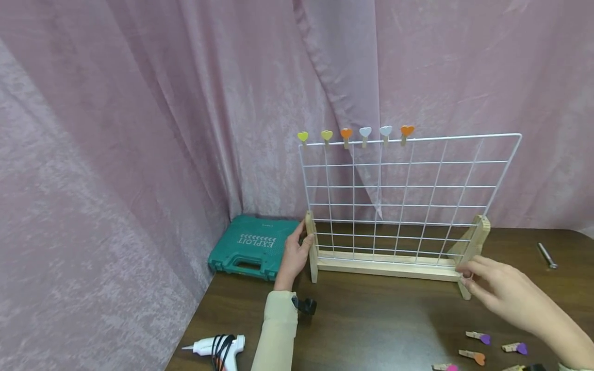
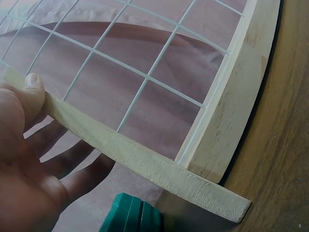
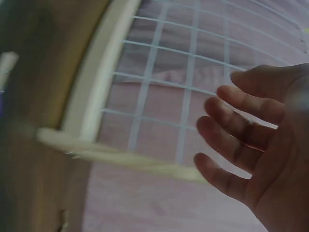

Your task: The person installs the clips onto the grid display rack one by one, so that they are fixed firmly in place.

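Note:
A white wire grid (image 1: 399, 175) stands in a wooden stand (image 1: 371, 268) on the table. Heart-topped clothespins (image 1: 346, 135) in yellow, orange and white sit along the left part of its top wire. My left hand (image 1: 295, 253) holds the stand's left upright (image 2: 125, 150), its thumb on the near edge and the fingers on the outer side. My right hand (image 1: 510, 288) is beside the lower right upright (image 1: 475, 242), fingers loosely bent and apart with nothing between them. In the right wrist view, the blurred right hand (image 3: 260, 125) overlaps the grid.
A green tool case (image 1: 260, 242) lies behind my left hand. A white glue gun (image 1: 218, 346) with its black cord is at the front left. Several loose heart clothespins (image 1: 473, 356) lie at the front right. A metal rod (image 1: 547, 255) rests farther right. Pink curtains hang behind.

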Available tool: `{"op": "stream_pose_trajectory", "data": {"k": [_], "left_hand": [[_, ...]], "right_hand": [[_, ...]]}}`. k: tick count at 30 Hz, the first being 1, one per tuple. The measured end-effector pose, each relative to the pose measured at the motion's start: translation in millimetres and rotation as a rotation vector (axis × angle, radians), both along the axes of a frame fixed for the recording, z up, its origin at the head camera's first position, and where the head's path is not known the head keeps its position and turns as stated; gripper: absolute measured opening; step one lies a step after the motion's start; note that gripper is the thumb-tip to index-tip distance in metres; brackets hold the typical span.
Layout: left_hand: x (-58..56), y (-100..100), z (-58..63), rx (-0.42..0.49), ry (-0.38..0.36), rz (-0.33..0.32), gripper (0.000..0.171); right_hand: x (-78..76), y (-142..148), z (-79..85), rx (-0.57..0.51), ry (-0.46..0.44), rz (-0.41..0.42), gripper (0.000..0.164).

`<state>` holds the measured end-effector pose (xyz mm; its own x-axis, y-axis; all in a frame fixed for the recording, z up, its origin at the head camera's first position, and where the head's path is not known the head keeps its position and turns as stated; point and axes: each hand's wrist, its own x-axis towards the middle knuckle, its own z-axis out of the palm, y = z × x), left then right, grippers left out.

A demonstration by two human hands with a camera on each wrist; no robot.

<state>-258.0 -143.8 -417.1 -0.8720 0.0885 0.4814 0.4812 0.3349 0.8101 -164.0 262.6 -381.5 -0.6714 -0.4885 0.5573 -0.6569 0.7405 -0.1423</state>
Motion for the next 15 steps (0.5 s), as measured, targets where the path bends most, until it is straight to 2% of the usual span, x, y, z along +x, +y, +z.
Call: {"op": "stream_pose_trajectory", "data": {"k": [6,12,14,15], "left_hand": [[-3.7,-1.4,-3.4,0.007,0.002,-0.012,0.048],[-4.1,-1.6,-1.2,0.010,0.000,-0.014,0.048],[-3.4,-1.2,-1.1,0.012,-0.013,-0.015,0.048],[-3.4,-0.7,-1.5,0.012,-0.017,-0.017,0.048]], "right_hand": [[8.8,13.8,-32.1,0.068,-0.071,-0.009,0.028],[16.2,22.7,-44.7,0.144,-0.367,-0.140,0.025],[16.6,24.5,-46.0,0.150,-0.440,-0.152,0.028],[16.4,25.1,-46.9,0.159,-0.445,-0.152,0.027]]}}
